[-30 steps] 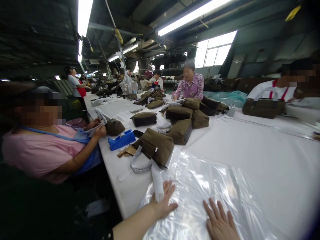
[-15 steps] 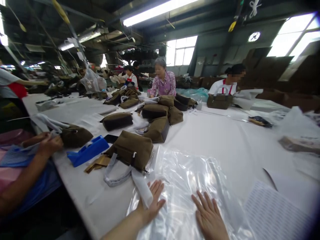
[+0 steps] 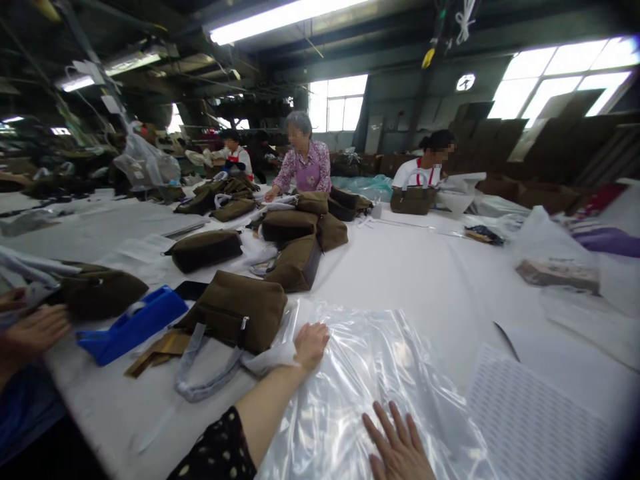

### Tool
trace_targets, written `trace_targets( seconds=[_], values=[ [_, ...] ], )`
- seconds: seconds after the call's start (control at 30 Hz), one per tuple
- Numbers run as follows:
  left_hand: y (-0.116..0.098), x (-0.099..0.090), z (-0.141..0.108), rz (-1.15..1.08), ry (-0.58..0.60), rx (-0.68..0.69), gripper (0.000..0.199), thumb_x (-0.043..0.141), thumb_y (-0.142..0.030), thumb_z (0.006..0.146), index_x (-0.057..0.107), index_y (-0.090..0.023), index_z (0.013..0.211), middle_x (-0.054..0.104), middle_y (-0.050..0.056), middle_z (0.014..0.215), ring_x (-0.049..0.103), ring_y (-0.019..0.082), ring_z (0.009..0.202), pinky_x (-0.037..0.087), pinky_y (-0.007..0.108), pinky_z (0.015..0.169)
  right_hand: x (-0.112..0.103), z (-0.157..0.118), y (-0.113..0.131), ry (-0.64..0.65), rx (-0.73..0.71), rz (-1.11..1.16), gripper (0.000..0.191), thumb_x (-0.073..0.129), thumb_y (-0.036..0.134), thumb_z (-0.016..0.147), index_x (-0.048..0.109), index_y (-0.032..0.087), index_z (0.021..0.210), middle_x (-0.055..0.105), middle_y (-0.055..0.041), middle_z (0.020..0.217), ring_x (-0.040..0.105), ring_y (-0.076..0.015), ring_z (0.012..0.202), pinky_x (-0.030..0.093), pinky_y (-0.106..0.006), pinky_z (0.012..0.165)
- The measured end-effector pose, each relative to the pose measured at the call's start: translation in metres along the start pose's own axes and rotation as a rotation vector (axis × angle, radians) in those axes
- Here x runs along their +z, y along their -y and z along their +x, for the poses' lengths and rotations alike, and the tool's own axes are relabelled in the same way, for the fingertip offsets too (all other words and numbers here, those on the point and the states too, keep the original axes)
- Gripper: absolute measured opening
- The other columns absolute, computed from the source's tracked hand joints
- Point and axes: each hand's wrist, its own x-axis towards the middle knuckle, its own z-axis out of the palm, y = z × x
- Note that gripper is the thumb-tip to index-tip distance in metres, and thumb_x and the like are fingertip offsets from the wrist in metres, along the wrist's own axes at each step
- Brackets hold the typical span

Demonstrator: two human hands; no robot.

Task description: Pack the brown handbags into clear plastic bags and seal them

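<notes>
Clear plastic bags [image 3: 350, 373] lie flat in front of me on the white table. My left hand [image 3: 311, 345] rests on their far left part, its fingers bent a little and apart, holding nothing that I can see. Nearer to me, my right hand [image 3: 397, 440] lies flat on the plastic with its fingers spread. Just left of the plastic stands a brown handbag [image 3: 243, 310] with a zip on its side. Its handle [image 3: 210, 380] is wrapped in pale material and loops toward my left forearm.
A blue tape dispenser [image 3: 133, 323] and brown card pieces [image 3: 160, 350] lie to the left, near a co-worker's hand [image 3: 37, 330]. Several brown bags [image 3: 293, 263] are heaped beyond. On the right are a printed sheet [image 3: 535, 413] and a plastic-wrapped bundle [image 3: 555, 273]. Other people work across the table.
My left hand has slid forward over the plastic, away from me. My right hand stays flat on it. The view has turned to the right.
</notes>
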Motion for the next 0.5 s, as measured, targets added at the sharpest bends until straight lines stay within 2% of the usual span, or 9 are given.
trace_targets(
  seconds=[0.07, 0.13, 0.23, 0.3, 0.43, 0.5],
  values=[
    [0.003, -0.003, 0.018, 0.015, -0.031, 0.032, 0.038, 0.03, -0.026, 0.093, 0.046, -0.019, 0.126, 0.055, 0.008, 0.124, 0.047, 0.019, 0.116, 0.029, 0.036, 0.101, -0.004, -0.001, 0.003, -0.096, -0.042, -0.091, 0.06, 0.046, 0.038, 0.082, 0.027, 0.035, 0.139, 0.039, -0.0031, 0.138, 0.039, -0.0369, 0.122, 0.023, -0.058, 0.098],
    [-0.002, -0.006, 0.036, 0.026, -0.034, 0.076, 0.039, 0.04, -0.027, 0.09, 0.045, -0.018, 0.128, 0.056, 0.01, 0.121, 0.046, 0.022, 0.116, 0.029, 0.037, 0.1, -0.011, -0.001, 0.006, -0.159, -0.079, -0.167, 0.06, 0.048, 0.037, 0.08, 0.032, 0.032, 0.138, 0.041, -0.0026, 0.138, 0.038, -0.0348, 0.123, 0.016, -0.054, 0.101],
    [-0.013, -0.007, 0.053, 0.033, 0.019, 0.128, 0.026, 0.058, -0.022, 0.079, 0.063, -0.016, 0.104, 0.064, 0.012, 0.098, 0.051, 0.027, 0.106, 0.031, 0.043, 0.095, -0.019, -0.003, 0.01, -0.245, -0.129, -0.228, 0.057, 0.05, 0.037, 0.077, 0.041, 0.03, 0.133, 0.048, -0.0022, 0.132, 0.034, -0.0333, 0.124, 0.009, -0.051, 0.104],
    [-0.017, -0.008, 0.054, 0.025, 0.047, 0.163, 0.014, 0.061, -0.02, 0.077, 0.068, -0.017, 0.089, 0.065, 0.01, 0.09, 0.053, 0.027, 0.1, 0.031, 0.043, 0.093, -0.021, -0.005, 0.013, -0.295, -0.14, -0.244, 0.055, 0.051, 0.038, 0.075, 0.047, 0.029, 0.129, 0.053, -0.0024, 0.127, 0.032, -0.0331, 0.125, 0.008, -0.05, 0.105],
    [-0.009, -0.02, 0.052, -0.011, 0.076, 0.175, 0.016, 0.059, -0.029, 0.08, 0.066, -0.017, 0.088, 0.063, 0.011, 0.096, 0.052, 0.025, 0.102, 0.034, 0.039, 0.09, -0.025, -0.007, 0.018, -0.257, -0.094, -0.223, 0.056, 0.054, 0.032, 0.072, 0.048, 0.028, 0.128, 0.052, -0.0034, 0.128, 0.029, -0.0323, 0.127, 0.006, -0.049, 0.106],
    [0.0, -0.029, 0.056, -0.047, 0.144, 0.169, 0.017, 0.061, -0.029, 0.078, 0.065, -0.017, 0.091, 0.065, 0.008, 0.09, 0.057, 0.021, 0.092, 0.04, 0.032, 0.082, -0.027, -0.007, 0.02, -0.237, -0.083, -0.21, 0.057, 0.054, 0.031, 0.072, 0.048, 0.028, 0.128, 0.051, -0.0036, 0.129, 0.029, -0.0321, 0.127, 0.006, -0.048, 0.106]
  ],
)
